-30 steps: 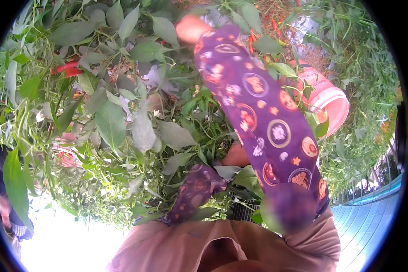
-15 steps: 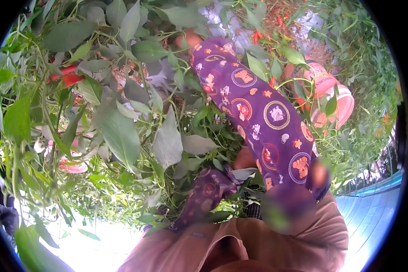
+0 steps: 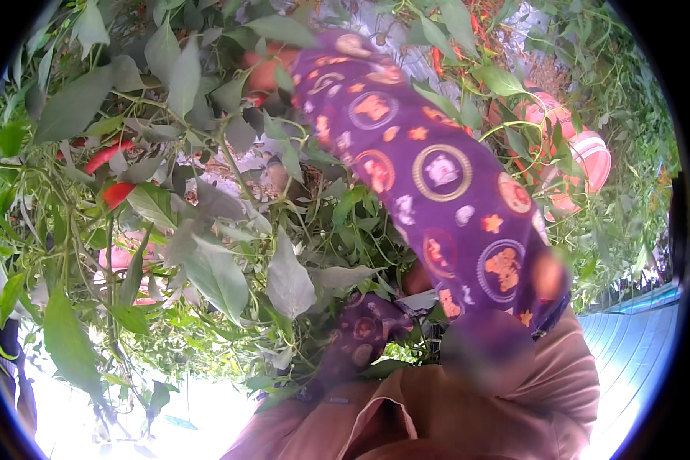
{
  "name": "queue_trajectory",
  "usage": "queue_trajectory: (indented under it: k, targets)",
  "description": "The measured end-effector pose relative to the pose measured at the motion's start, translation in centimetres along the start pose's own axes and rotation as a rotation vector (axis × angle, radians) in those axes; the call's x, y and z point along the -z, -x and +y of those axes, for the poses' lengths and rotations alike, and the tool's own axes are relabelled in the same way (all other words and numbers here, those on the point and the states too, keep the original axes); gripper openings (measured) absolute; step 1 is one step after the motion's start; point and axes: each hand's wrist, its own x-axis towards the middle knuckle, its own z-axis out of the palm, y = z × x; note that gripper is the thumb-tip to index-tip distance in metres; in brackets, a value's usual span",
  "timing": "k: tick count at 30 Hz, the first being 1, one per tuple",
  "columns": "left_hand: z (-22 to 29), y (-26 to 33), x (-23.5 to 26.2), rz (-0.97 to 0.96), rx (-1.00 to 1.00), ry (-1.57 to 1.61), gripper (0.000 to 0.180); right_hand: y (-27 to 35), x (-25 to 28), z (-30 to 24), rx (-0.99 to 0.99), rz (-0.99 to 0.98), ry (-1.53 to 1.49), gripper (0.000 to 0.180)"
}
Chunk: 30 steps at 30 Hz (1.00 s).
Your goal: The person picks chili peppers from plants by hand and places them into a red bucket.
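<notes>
My right arm, in a purple patterned sleeve (image 3: 391, 126), reaches across the pepper plants toward the upper left. Leaves cover much of my right hand (image 3: 272, 67), so its fingers cannot be made out. Just below that hand is a bit of a red chilli pepper (image 3: 257, 98); whether they touch is unclear. Lower down, my left arm in a matching sleeve (image 3: 364, 330) bends in among the stems. My left hand (image 3: 415, 279) shows only as a small patch between foliage and the right sleeve, its fingers hidden. More red peppers (image 3: 117, 195) hang among the leaves at left.
Dense leafy branches (image 3: 215, 276) fill the left and middle. A pink bucket (image 3: 590, 161) with red peppers beside it stands at right, partly behind leaves. Another pink container (image 3: 119, 259) shows through foliage at left. Pale ground sheeting (image 3: 629, 345) runs along the lower right.
My right hand and sleeve have moved left and slightly up. My left arm has stayed nearly in place. Leaves at left have swung and shifted.
</notes>
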Motion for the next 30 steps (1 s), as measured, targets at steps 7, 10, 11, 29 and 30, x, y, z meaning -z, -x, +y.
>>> queue_trajectory:
  k: [7, 10, 11, 29, 30]
  targets:
    - [1.8, -2.6, 1.0, 0.039, 0.012, 0.045, 0.051, 6.7, 7.4, 1.2, -0.13, 0.058, -0.062, 0.033]
    - [2.3, -4.3, 2.4, 0.095, -0.147, 0.015, 0.048, 8.7, 9.9, -0.6, -0.118, 0.121, -0.004, 0.033]
    - [2.2, -4.5, 2.7, 0.03, -0.13, -0.014, 0.048, 9.5, 10.5, -1.5, -0.112, 0.148, 0.027, 0.032]
    - [15.9, -0.2, 25.5, 0.831, 0.103, 1.523, 0.064, 26.0, 1.9, -25.5, -0.067, 0.858, 0.194, 0.013]
    - [15.0, -0.6, 27.1, 0.815, 0.244, 1.651, 0.06, 25.8, 0.7, -26.2, -0.093, 0.836, 0.172, 0.017]
